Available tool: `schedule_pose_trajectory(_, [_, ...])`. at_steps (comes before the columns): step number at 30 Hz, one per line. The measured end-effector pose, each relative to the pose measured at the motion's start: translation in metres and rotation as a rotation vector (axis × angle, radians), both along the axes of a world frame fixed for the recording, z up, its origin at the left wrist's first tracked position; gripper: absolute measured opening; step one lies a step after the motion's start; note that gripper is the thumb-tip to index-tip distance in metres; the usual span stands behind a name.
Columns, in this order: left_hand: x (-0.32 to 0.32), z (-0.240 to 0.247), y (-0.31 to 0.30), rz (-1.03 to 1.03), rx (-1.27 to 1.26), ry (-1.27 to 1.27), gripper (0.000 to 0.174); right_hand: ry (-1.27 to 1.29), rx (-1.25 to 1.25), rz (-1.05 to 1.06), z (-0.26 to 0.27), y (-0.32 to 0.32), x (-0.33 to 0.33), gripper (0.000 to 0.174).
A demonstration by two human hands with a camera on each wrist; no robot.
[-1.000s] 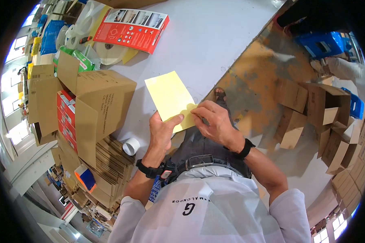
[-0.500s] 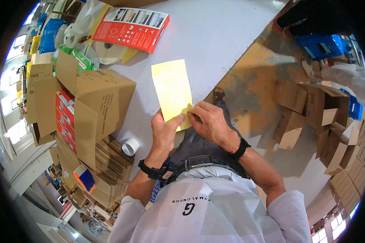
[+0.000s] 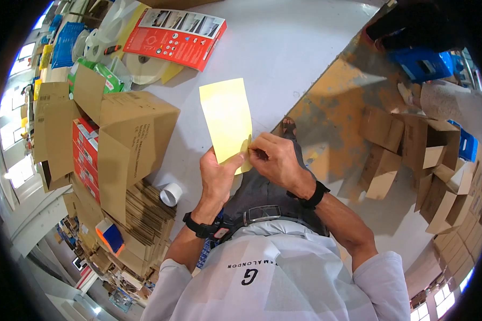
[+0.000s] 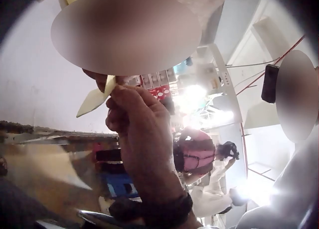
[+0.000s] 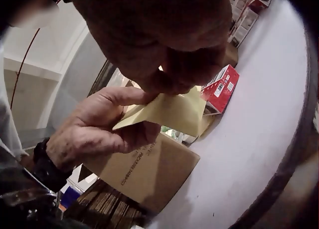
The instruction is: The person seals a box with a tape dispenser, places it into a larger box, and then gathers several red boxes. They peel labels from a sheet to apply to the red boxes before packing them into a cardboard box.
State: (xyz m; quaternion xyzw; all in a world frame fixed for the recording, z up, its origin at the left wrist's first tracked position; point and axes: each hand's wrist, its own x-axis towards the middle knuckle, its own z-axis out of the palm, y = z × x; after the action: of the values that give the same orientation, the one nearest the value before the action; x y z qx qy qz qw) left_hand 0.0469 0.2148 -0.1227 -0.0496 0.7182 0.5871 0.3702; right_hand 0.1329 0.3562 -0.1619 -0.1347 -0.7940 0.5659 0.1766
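A thin yellow sheet (image 3: 226, 115), long and rectangular, slants up from between both hands in the head view. My left hand (image 3: 216, 175) grips its lower end, thumb on the upper face and fingers beneath. At the lower right edge of the sheet, my right hand (image 3: 280, 165) pinches with thumb and curled fingers. The right wrist view shows the sheet (image 5: 172, 113) bent near the fingertips, with the left hand (image 5: 94, 126) around its near end. In the left wrist view the sheet's edge (image 4: 93, 100) sticks out past the right hand (image 4: 142, 126).
An open brown carton (image 3: 139, 125) with red boxes (image 3: 85, 158) inside stands at left, near flattened cardboard (image 3: 147, 211) and a white roll (image 3: 171, 194). A red box (image 3: 177, 36) lies on the white table (image 3: 273, 48). Open cartons (image 3: 383, 166) sit on the floor at right.
Over the second, the sheet has turned more upright and its top edge has risen. Both hands shifted slightly and keep hold of it. In the last half second little has changed.
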Motion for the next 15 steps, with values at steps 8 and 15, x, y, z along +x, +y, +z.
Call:
schedule_pose_trajectory(8, [-0.007, 0.014, 0.009, -0.033, 0.057, 0.092, 0.036, -0.176, -0.454, -0.067, -0.001, 0.002, -0.001, 0.003])
schedule_pose_trajectory(15, [-0.015, 0.021, 0.005, -0.007, 0.093, 0.096, 0.037, -0.189, -0.821, -0.077, -0.001, 0.008, -0.005, 0.006])
